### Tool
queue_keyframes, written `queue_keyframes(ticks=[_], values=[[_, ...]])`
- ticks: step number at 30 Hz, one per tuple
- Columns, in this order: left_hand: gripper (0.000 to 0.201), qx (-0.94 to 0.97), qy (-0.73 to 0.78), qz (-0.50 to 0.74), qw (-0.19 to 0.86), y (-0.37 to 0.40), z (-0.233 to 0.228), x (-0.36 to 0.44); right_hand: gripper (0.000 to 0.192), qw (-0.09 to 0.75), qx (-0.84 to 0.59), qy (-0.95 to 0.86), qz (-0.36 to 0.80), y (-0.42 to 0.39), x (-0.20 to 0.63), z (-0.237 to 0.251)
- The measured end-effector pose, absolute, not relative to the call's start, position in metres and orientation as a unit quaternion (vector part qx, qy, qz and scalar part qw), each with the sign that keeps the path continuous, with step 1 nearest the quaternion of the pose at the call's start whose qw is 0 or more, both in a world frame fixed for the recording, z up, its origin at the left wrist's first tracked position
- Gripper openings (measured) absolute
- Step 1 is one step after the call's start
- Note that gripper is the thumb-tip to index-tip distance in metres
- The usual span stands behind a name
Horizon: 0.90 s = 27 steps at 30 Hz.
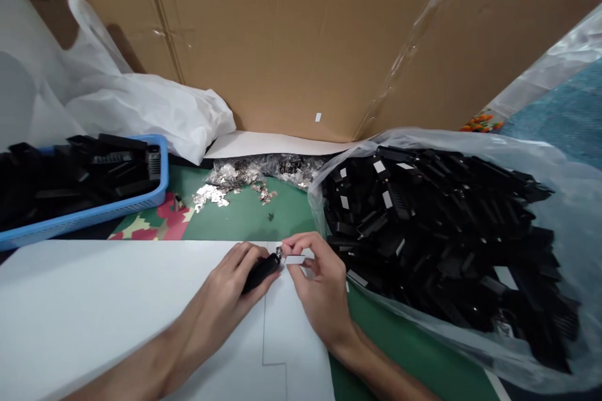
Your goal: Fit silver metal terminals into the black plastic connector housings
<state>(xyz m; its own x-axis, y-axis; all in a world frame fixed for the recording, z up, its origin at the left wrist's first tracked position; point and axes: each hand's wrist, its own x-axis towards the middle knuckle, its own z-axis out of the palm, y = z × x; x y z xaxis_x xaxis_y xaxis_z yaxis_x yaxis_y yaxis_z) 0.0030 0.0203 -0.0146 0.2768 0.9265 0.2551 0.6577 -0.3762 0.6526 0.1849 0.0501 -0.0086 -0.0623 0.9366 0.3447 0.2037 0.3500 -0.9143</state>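
Observation:
My left hand is closed around a small black plastic part, held low over the white sheet. My right hand pinches a small piece with a white label and a metal tip against the end of that black part. Both hands meet at the sheet's far edge. Just right of my right hand lies a clear plastic bag piled with many black parts, some carrying white labels.
A blue basket of black parts stands at the far left. Small shiny metal clips lie scattered on the green mat. White plastic bags and a cardboard wall close off the back.

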Motion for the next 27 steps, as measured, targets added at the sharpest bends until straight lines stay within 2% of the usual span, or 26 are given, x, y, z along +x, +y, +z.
queue_keyframes(ticks=[5, 13, 23, 27], values=[[0.014, 0.763, 0.518, 0.307, 0.237, 0.022, -0.014, 0.003, 0.032, 0.5, -0.377, -0.753, 0.2, 0.049, 0.185, -0.019], [0.024, 0.749, 0.538, 0.309, 0.231, 0.021, -0.016, 0.003, 0.036, 0.438, -0.353, -0.817, 0.128, 0.045, 0.187, -0.025], [0.023, 0.774, 0.523, 0.294, 0.201, 0.02, -0.015, 0.003, 0.037, 0.393, -0.361, -0.836, 0.129, 0.048, 0.186, -0.026], [0.022, 0.772, 0.519, 0.303, 0.207, 0.021, -0.014, 0.002, 0.036, 0.385, -0.355, -0.832, 0.184, 0.049, 0.193, -0.026]])
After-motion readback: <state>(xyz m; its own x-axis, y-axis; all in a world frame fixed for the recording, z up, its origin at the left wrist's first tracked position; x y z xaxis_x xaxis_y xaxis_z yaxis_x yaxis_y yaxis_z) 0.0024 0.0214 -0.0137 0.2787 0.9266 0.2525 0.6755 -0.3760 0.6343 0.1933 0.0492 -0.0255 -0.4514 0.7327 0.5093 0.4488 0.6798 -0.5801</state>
